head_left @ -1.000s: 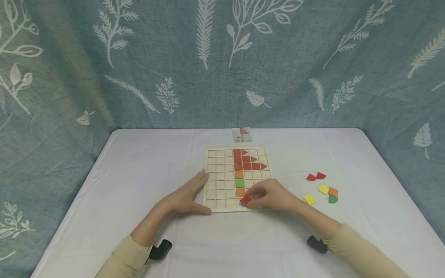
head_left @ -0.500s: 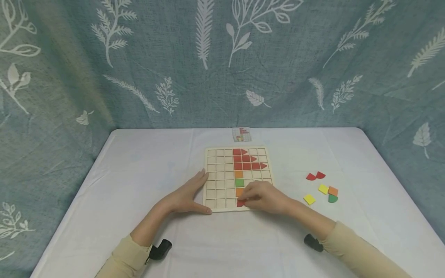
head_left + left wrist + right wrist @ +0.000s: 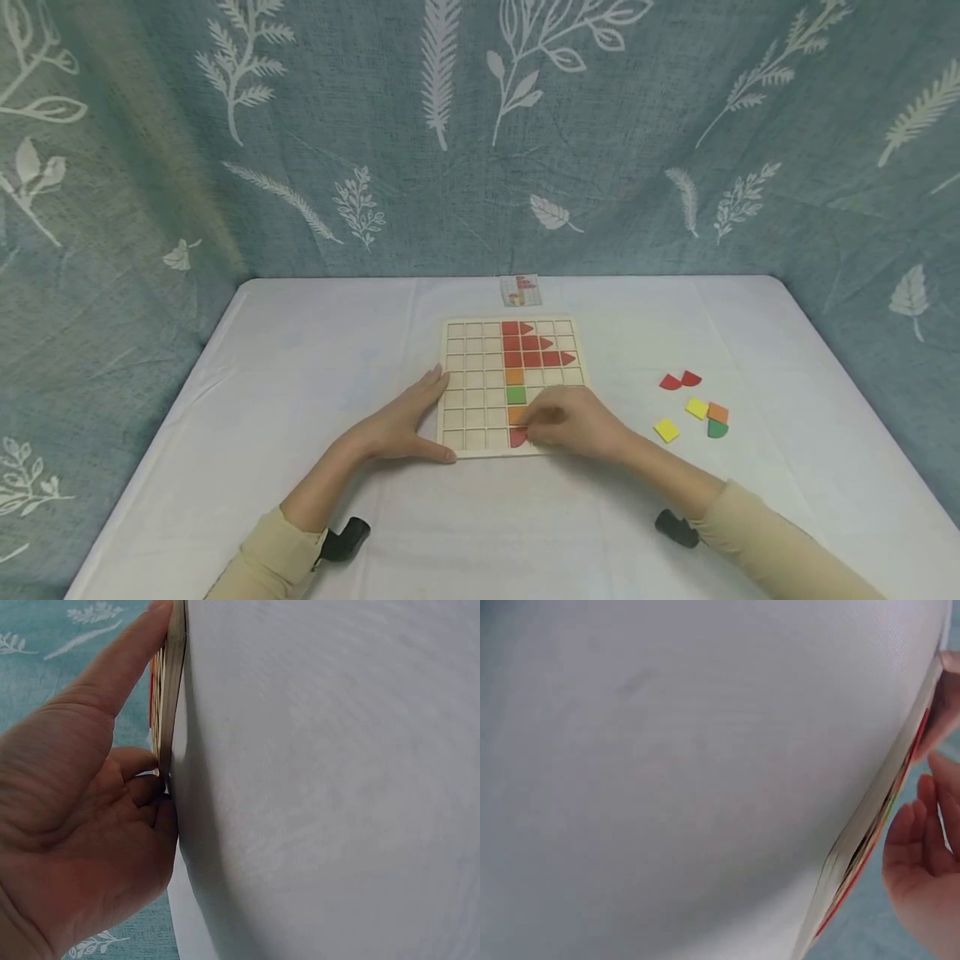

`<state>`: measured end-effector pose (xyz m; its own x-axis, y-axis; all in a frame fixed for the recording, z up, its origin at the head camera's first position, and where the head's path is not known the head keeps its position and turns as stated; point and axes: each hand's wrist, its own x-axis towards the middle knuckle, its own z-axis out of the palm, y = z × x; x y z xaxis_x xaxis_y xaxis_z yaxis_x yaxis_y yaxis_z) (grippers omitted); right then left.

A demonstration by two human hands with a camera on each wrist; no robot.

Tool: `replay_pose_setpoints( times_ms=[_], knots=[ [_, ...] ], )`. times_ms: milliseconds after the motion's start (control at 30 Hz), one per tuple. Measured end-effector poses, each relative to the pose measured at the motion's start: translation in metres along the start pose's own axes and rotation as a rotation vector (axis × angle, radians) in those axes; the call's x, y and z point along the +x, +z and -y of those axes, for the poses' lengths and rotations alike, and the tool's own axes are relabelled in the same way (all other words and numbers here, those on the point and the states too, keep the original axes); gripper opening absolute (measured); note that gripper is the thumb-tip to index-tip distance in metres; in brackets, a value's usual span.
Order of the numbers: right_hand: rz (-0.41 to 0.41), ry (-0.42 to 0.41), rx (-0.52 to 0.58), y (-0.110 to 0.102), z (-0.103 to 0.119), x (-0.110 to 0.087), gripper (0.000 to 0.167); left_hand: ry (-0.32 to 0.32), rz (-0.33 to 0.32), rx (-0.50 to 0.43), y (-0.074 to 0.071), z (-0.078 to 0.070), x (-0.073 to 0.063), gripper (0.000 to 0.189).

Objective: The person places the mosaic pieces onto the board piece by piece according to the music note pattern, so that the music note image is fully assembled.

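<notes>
In the head view, a wooden grid board (image 3: pixel 476 397) lies on the table with coloured flat pieces set in its cells. My left hand (image 3: pixel 405 423) braces the board's left side, fingers along the edge and thumb at the near left corner. The left wrist view shows that hand's thumb reaching along the board's side. My right hand (image 3: pixel 581 423), fingers curled, holds a red quarter-circle piece (image 3: pixel 517 438) by its right side in the bottom row. The piece lies in the cell below an orange square (image 3: pixel 516 415). Part of its right side is hidden by the fingertips.
Above the orange square are a green square (image 3: pixel 516 395), another orange square (image 3: pixel 513 377) and rows of red pieces (image 3: pixel 532 359). A pattern card (image 3: pixel 521 291) lies behind the board. Loose to the right are two red pieces (image 3: pixel 670 382), yellow squares (image 3: pixel 666 430), an orange square (image 3: pixel 717 412) and a green quarter-circle (image 3: pixel 717 428).
My right hand has brought the red quarter-circle piece left and down from a tilt to flat in the bottom-row cell, and more of it now shows. My left hand stays put.
</notes>
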<state>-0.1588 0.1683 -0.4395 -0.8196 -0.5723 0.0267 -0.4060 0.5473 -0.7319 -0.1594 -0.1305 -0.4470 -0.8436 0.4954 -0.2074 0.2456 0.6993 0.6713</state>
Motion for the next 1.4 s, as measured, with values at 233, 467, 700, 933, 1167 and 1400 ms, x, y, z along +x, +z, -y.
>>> replay_pose_setpoints(
  times_ms=[233, 467, 700, 933, 1167, 1400],
  knots=[
    [-0.052, 0.2, 0.117, -0.025, -0.016, -0.022, 0.013, -0.003, 0.009, 0.001, 0.001, -0.001, 0.0, 0.121],
    [-0.076, 0.311, 0.125, -0.063, -0.04, -0.057, 0.024, 0.006, 0.008, 0.007, -0.001, 0.001, 0.0, 0.121],
    [-0.104, 0.36, 0.033, -0.089, -0.061, -0.086, 0.028, 0.009, 0.006, -0.003, -0.002, 0.003, -0.002, 0.121],
    [-0.026, 0.266, -0.075, -0.1, -0.072, -0.104, 0.028, 0.007, 0.005, -0.016, -0.002, 0.003, -0.002, 0.121],
    [-0.009, 0.216, -0.14, -0.103, -0.075, -0.111, 0.031, 0.01, 0.005, -0.017, -0.001, 0.003, -0.001, 0.12],
    [-0.058, 0.225, -0.143, -0.101, -0.076, -0.11, 0.029, 0.01, 0.007, -0.017, -0.003, 0.001, -0.001, 0.119]
  ],
)
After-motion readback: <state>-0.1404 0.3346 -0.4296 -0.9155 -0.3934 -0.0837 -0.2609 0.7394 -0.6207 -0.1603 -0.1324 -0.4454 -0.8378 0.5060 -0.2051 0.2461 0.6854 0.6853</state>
